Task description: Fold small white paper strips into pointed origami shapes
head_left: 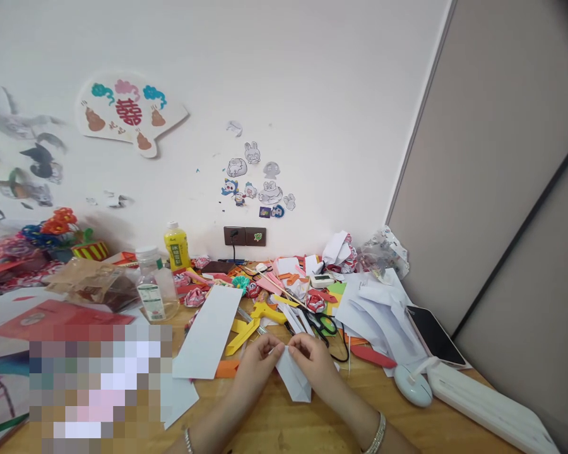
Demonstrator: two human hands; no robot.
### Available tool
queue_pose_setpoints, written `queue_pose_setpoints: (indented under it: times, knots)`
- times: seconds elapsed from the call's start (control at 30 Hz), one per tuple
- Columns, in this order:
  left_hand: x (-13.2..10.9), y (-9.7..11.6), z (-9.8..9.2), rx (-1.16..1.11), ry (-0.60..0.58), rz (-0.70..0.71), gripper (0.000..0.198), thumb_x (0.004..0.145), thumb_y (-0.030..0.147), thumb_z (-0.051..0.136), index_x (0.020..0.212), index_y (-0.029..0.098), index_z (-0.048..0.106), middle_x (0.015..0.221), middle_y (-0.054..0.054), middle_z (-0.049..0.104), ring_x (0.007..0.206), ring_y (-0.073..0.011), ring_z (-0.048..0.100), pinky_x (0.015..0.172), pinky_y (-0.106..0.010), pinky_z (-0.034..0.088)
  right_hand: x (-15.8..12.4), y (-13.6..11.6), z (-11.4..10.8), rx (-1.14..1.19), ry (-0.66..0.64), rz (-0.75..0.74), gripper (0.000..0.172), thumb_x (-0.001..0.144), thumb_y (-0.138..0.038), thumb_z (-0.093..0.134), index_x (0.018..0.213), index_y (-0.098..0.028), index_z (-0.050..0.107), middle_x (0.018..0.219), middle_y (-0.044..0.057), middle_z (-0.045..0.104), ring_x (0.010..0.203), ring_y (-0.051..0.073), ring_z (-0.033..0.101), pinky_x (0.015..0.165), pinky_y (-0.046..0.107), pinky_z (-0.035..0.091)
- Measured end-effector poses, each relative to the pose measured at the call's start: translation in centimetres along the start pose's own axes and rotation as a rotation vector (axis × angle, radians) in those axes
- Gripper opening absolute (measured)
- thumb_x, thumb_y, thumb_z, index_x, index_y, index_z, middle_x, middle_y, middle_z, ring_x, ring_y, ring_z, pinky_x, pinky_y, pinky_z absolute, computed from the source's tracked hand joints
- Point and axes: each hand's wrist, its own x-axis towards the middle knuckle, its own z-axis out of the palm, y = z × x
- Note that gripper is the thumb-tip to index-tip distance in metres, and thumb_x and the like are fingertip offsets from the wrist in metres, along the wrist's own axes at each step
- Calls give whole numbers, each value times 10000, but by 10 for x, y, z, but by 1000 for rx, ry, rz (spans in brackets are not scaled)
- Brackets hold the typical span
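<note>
A folded piece of white paper (296, 383) hangs between my hands, low in the middle of the head view, its creased lower part showing a flat bottom edge. My left hand (259, 364) pinches its upper edge between thumb and fingertips. From the other side my right hand (312, 360) pinches the same edge, thumbs close together. To the left lies a long white paper strip (209, 331), with a smaller white paper piece (180, 398) below it. Just beyond my hands are a yellow glue gun (265, 310) and dark-handled scissors (325, 325).
A plastic jar (151, 290) and a yellow-labelled bottle (177, 247) stand at the back left. Several white sheets (376, 315) are heaped on the right, near a tablet (435, 334) and a white lamp (487, 403). Coloured paper scraps and crumpled paper flowers (316, 301) cover the back.
</note>
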Motion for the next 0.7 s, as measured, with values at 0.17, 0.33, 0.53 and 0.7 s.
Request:
queue_pose_setpoints:
  times: [0.17, 0.33, 0.53, 0.7]
  knots:
    - [-1, 0, 1, 42, 9, 21, 267, 675, 430, 549, 627, 168, 548, 603, 12, 550, 601, -160, 507, 557, -251, 398, -1, 2, 1, -21, -17, -5, 119, 761, -184, 458, 687, -155, 547, 640, -4, 548, 604, 127, 499, 544, 212, 365]
    - [-4, -1, 1, 125, 30, 65, 231, 707, 379, 530, 605, 172, 542, 600, 10, 550, 601, -166, 510, 556, -258, 395, -2, 0, 2, -60, -34, -37, 116, 777, -181, 458, 701, -161, 544, 647, -7, 548, 607, 129, 500, 549, 214, 360]
    - [-1, -7, 0, 167, 18, 85, 241, 735, 385, 492, 627, 171, 520, 600, 10, 539, 592, -164, 512, 543, -258, 398, 0, -4, -5, -102, -94, -45, 143, 791, -156, 449, 697, -171, 556, 664, -12, 566, 649, 134, 513, 585, 218, 363]
    - [2, -7, 0, 174, -30, 49, 233, 738, 378, 458, 663, 168, 527, 609, 4, 565, 575, -164, 528, 525, -254, 399, 2, 1, -9, -166, -136, -73, 158, 789, -108, 430, 817, -178, 569, 752, 4, 601, 721, 148, 547, 634, 231, 386]
